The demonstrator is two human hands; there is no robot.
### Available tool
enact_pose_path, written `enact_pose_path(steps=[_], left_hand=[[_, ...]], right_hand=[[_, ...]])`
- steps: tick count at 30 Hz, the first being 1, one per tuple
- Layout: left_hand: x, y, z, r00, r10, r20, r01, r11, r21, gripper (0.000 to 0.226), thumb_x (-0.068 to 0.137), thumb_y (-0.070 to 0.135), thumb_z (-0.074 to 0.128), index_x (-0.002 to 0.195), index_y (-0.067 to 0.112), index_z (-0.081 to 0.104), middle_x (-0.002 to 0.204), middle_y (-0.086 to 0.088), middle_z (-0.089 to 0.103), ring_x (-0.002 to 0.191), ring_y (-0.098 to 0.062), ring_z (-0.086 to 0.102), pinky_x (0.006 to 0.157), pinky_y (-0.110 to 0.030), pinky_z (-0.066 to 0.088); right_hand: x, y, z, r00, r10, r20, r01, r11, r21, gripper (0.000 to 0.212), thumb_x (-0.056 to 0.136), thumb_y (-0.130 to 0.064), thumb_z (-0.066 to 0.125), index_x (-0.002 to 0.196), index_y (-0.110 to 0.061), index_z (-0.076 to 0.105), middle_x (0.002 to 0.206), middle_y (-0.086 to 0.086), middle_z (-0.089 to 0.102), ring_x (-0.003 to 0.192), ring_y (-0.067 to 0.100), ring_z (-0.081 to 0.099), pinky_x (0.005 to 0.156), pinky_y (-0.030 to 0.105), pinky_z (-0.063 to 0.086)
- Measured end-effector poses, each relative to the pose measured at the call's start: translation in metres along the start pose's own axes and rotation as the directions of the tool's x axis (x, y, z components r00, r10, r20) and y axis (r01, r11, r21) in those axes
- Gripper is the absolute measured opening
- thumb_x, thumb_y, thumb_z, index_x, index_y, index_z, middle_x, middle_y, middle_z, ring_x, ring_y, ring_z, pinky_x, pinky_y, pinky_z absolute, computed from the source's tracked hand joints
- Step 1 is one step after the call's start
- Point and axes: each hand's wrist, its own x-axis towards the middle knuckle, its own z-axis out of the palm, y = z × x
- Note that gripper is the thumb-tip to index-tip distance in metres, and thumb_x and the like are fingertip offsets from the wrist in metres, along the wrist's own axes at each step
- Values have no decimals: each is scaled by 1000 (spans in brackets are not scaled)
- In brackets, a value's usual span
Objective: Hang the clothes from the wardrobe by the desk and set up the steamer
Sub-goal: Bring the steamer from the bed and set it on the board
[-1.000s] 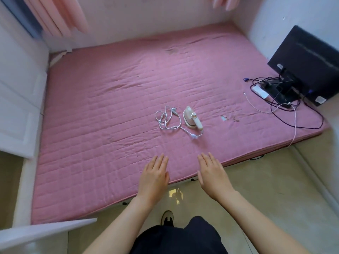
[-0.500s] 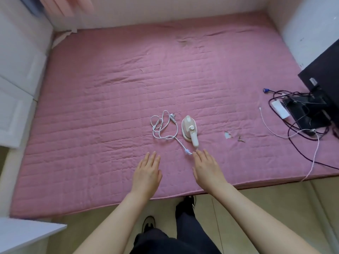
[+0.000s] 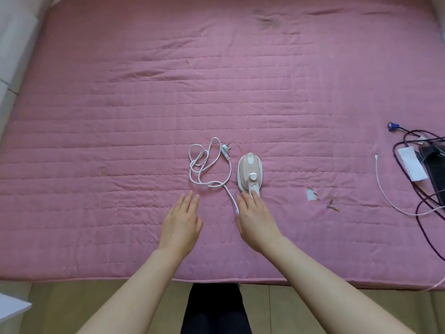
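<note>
Pink quilted mattress [image 3: 120, 116] fills almost the whole view, and it lies flat on a pale beige floor [image 3: 96, 307] whose strip shows along the 6 o'clock edge. At 3 o'clock, on the mattress edge, a heap of dark cables [image 3: 423, 201] is tangled around a black device [image 3: 435, 169] and a white box [image 3: 410, 163], with a thin white charging cable [image 3: 385, 196] curving beside them. Both forearms come up from 6 o'clock. The left hand [image 3: 180, 225] is flat and palm down over the mattress, fingers straight and close together, holding nothing. The right hand [image 3: 255, 220] is also palm down with fingers extended and nearly together; its fingertips reach the handle end of the steamer [image 3: 249, 172], and I cannot tell if they press it. The steamer, white and light pink, lies near the centre of the mattress, its handle pointing to 6 o'clock. Its white cord [image 3: 204, 165] is loosely coiled just at its 9 o'clock side, with the plug [image 3: 225, 150] lying free on the mattress. A few small scraps [image 3: 310, 194] lie at the steamer's 4 o'clock.
</note>
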Motion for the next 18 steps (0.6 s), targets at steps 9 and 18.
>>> enact_pose_path(steps=[9, 18], left_hand=[[81, -28, 77, 938, -327, 116, 347, 902, -259, 60, 98, 32, 46, 149, 8, 27, 158, -8, 25, 144, -24, 25, 113, -39, 27], [177, -70, 119, 765, -625, 159, 607, 615, -504, 51, 93, 39, 49, 132, 6, 47, 132, -16, 54, 121, -35, 50, 96, -42, 40]], right_hand=[[96, 26, 68, 999, 6, 48, -8, 998, 55, 51, 81, -3, 53, 131, 2, 46, 130, 19, 51, 130, 43, 39, 111, 47, 32], [156, 24, 123, 959, 224, 172, -276, 869, 411, 32, 93, -21, 48, 122, -6, 46, 120, 14, 54, 112, 33, 50, 92, 41, 42]])
